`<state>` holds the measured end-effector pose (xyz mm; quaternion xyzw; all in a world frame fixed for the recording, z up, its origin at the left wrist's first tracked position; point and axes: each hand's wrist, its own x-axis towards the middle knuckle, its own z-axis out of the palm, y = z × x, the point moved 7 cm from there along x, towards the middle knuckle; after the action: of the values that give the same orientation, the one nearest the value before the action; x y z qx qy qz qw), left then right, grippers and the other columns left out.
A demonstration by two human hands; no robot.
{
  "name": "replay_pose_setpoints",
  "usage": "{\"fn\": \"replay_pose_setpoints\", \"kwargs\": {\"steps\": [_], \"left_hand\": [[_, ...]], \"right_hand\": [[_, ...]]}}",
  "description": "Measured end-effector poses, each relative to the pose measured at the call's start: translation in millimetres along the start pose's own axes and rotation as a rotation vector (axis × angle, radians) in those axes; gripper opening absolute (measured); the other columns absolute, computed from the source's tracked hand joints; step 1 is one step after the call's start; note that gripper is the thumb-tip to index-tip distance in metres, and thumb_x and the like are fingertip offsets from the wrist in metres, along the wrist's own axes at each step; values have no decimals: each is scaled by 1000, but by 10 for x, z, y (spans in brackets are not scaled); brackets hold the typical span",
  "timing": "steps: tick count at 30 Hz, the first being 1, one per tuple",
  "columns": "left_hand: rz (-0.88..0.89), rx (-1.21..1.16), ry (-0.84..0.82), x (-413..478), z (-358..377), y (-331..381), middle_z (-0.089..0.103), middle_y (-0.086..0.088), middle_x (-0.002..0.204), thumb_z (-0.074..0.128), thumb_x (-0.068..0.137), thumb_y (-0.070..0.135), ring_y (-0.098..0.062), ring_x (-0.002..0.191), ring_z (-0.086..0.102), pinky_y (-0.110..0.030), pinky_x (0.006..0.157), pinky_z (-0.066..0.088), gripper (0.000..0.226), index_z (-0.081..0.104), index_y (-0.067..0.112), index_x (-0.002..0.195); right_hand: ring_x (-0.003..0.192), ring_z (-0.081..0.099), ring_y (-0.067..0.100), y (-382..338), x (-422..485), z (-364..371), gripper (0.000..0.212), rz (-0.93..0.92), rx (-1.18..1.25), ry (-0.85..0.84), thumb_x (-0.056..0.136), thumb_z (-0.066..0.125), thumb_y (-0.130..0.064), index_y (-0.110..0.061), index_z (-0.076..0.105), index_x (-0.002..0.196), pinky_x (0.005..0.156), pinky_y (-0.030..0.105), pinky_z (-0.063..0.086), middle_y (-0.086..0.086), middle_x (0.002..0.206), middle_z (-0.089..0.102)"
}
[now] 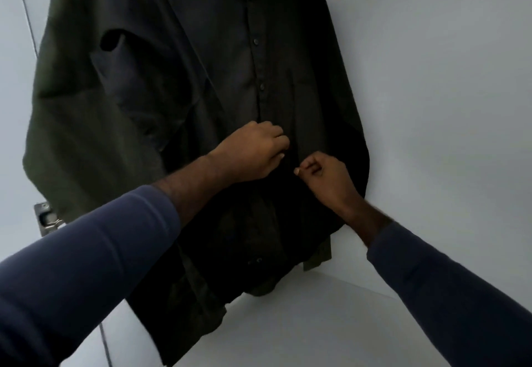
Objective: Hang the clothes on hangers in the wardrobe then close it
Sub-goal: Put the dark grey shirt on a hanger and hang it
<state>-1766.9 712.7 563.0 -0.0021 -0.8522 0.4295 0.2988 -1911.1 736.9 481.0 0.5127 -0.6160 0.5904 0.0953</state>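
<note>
The white wardrobe takes up most of what I can see: a plain panel behind and to the right, and a pale bottom panel below. Inside it hangs a dark green shirt, front towards me, its tail draping down near that bottom panel. The top of the shirt runs out of sight, so I cannot see the hanger or the rail, but the way the cloth falls suggests it is already hung up.

Two arms in blue sleeves reach in from below and meet at the shirt's front opening. The left hand has its grip clenched on the edge of the placket, fingers curled round the cloth. The right hand, just beside it, seems to pinch the opposite edge between thumb and forefinger, though the dark fabric makes that hard to be sure of.

The buttons above the hands look fastened. I would guess one is being done up lower down.

A small metal fitting shows at the left edge, probably door hardware. Closing the wardrobe is not yet done, and I cannot see whether other clothes are waiting.
</note>
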Motion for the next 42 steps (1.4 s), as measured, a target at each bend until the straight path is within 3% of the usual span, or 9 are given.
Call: {"fn": "replay_pose_setpoints", "kwargs": {"steps": [9,14,21,24,27,30,32,37,42], "left_hand": [[89,32,149,484,144,-158,63,-12,119,44,90,38,-30,110,59,-40,91,47,39,64,10,109],[18,-17,177,744,303,-222,65,-9,111,39,91,44,-27,101,61,-38,83,50,46,62,10,110],[-909,-1445,174,1088,789,-464,70,-11,101,71,70,63,-20,79,71,-33,64,58,87,50,5,132],[-979,-1638,272,1163,850,-481,69,-17,110,67,87,12,-26,92,69,-36,74,60,34,58,3,119],[-1024,-1773,320,1130,869,-491,69,-13,104,52,91,-7,-25,92,67,-36,76,59,25,61,7,110],[-991,-1889,235,1095,864,-458,68,-15,113,50,92,-7,-28,101,66,-43,91,55,29,63,6,114],[-957,-1776,209,1049,837,-460,66,-15,119,52,93,-4,-25,100,65,-38,92,54,27,60,9,114],[-732,-387,280,932,432,-587,59,-7,122,58,90,42,-27,108,60,-39,87,52,56,42,15,136],[-453,-160,479,987,115,-541,54,-8,123,52,93,41,-26,108,54,-40,87,49,52,48,13,136]], "right_hand": [[128,43,36,70,894,-1045,75,9,-476,355,82,74,-23,-15,35,145,100,54,38,15,139,45],[95,62,38,211,1095,-1090,35,-36,-517,327,82,64,-16,-10,50,113,76,40,47,13,104,63],[89,60,25,-355,745,-812,25,-481,-431,191,76,60,-40,-20,59,91,76,38,47,1,92,64],[88,61,10,-494,687,-914,23,-574,-166,168,83,64,-41,-19,70,88,79,26,48,-7,91,67],[97,58,7,-201,960,-1218,32,-250,0,317,87,71,-44,-19,66,107,83,21,47,-7,108,63],[115,59,18,189,1214,-1132,78,192,298,23,74,74,-64,-18,53,134,98,37,50,-2,129,60],[110,66,25,195,1263,-1087,60,202,422,-93,78,76,-52,-14,62,123,91,39,55,4,118,70],[90,73,28,-201,1428,-1234,12,51,334,36,86,70,-3,-9,70,96,74,32,60,14,99,75],[89,64,40,-1144,1223,-1754,16,-278,-369,603,86,53,-17,-7,66,87,69,37,45,16,86,68]]}}
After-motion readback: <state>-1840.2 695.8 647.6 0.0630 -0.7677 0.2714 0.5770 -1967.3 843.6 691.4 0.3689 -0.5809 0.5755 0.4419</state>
